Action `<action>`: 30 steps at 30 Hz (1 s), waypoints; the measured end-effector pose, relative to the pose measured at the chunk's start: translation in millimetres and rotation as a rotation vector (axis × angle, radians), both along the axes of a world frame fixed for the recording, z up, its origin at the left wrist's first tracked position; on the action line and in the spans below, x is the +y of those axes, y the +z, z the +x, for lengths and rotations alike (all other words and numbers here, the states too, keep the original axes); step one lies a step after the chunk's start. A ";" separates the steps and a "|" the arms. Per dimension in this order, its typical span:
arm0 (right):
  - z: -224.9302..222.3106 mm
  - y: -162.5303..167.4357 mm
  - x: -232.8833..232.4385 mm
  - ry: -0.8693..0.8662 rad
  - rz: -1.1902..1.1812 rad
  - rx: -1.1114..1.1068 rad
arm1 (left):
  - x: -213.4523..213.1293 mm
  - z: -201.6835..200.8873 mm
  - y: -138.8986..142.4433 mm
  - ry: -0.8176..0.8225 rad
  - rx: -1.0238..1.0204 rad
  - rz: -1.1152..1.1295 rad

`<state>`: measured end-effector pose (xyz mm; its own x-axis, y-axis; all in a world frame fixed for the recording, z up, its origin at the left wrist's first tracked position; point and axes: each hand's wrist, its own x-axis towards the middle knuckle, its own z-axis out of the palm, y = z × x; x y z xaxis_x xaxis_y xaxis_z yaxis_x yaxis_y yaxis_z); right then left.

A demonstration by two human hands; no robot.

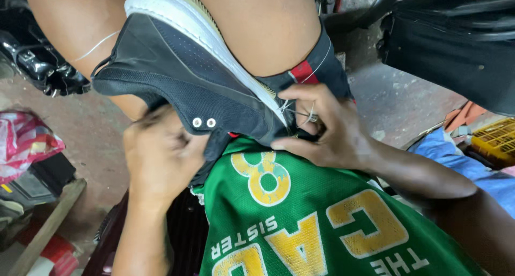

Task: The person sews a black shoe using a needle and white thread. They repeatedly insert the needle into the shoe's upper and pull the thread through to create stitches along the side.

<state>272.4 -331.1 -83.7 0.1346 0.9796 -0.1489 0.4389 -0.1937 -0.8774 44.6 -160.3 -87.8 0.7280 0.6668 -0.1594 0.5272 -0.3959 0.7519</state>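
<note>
**Ana:** Fingertips [307,111] first. The right hand [322,127] has thumb and forefinger pinched shut on something small and shiny at the sole edge, a needle [313,116] by the look of it, though it's too small to be sure.

**Ben:** And thread [99,44] runs from that area. A pale strand also crosses the knee at top left.

**Ana:** The left hand [158,158] is curled under the shoe [188,77], fingers folded tight against the dark upper near the two metal rivets [204,122]. What exactly it clamps, I cannot tell; the fingertips are hidden.

**Ben:** The shoe itself sits wedged between the bare knees, white sole [206,37] tilted up and away, toe end pointing toward the green jersey [322,222].

**Ana:** Risk, as I judge it: those pinching fingers sit right at the point. If the sole resists and gives suddenly, the needle could jab the thumb.

**Ben:** Or the left hand, which lies just beneath the upper, roughly in the needle's line.

**Ana:** The knee grip looks loose too. If the shoe twists, the stitch could land off the seam.

**Ben:** And that slack strand could snag or knot when pulled.
</note>
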 end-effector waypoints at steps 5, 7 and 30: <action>-7.2 -5.7 1.4 -0.049 -0.092 -0.022 | 7.4 -92.2 -33.3 0.436 -0.268 -0.129; -6.4 -4.5 1.9 -0.057 -0.143 -0.028 | 24.8 -142.3 -51.6 0.522 -0.169 0.090; 50.8 56.8 16.6 0.577 -0.195 -0.665 | 21.0 7.0 10.8 -0.337 0.277 0.154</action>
